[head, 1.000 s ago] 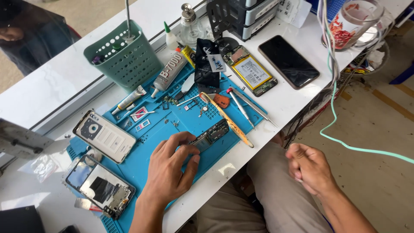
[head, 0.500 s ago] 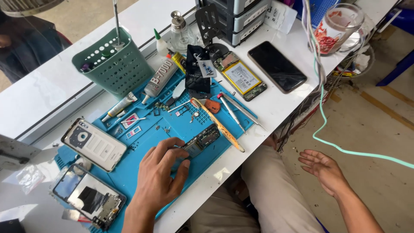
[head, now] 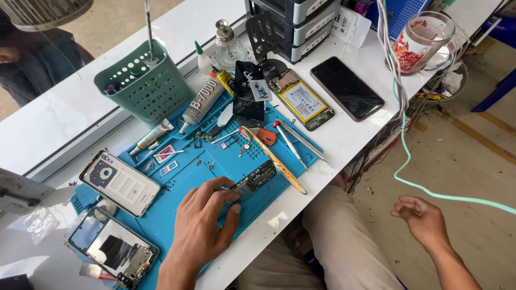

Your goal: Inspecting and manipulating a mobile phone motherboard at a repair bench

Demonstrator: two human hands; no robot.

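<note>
My left hand (head: pixel 201 223) rests on the blue work mat (head: pixel 177 177), its fingertips pressing a small dark circuit board (head: pixel 255 180). Just right of the board lies a long yellow-handled tool (head: pixel 274 160). My right hand (head: pixel 422 217) hangs off the table over the floor, fingers loosely curled and holding nothing, close to a pale green cable (head: pixel 430 188). My legs in beige trousers (head: pixel 344 247) show below the table edge.
On the mat lie a white phone back cover (head: pixel 121 182), an opened phone frame (head: pixel 115 249), tweezers (head: pixel 306 142), a screwdriver (head: pixel 289 140) and small screws. Behind stand a green basket (head: pixel 145 83), a glue tube (head: pixel 201 101), an opened phone (head: pixel 301 99), a black phone (head: pixel 346 88) and a glass jar (head: pixel 422 43).
My right hand has dropped away from the table and moved right, toward the floor. My left hand stays on the circuit board. The view has shifted slightly.
</note>
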